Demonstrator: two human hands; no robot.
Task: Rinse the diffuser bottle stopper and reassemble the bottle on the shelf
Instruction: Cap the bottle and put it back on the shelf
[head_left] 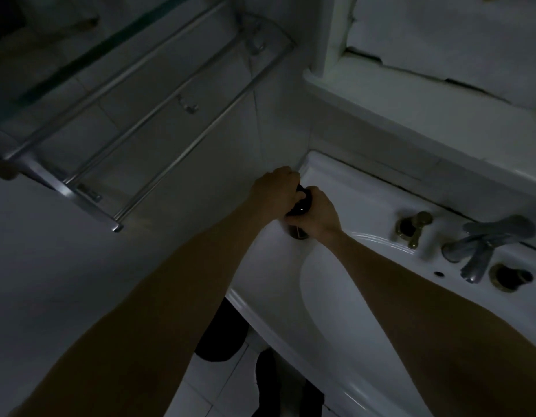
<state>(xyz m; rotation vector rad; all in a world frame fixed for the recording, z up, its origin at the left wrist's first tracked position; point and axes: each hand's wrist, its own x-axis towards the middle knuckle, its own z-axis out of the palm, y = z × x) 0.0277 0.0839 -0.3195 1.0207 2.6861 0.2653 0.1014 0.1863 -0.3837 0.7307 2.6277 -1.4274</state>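
A dark diffuser bottle [298, 228] stands on the back left corner of the white sink [330, 296] rim, close to the wall. My left hand [274, 188] curls over its top from the left, and my right hand [321, 216] grips it from the right. Both hands cover most of the bottle's upper part; only a dark rounded bit [303, 200] shows between them. The stopper cannot be made out separately in the dim light.
A metal towel rack [146, 115] juts from the wall at the left, with a glass shelf [80, 58] above it. A chrome tap [483, 245] and brass fittings [414, 227] sit on the sink's back rim at right. A white ledge [411, 94] runs behind the sink.
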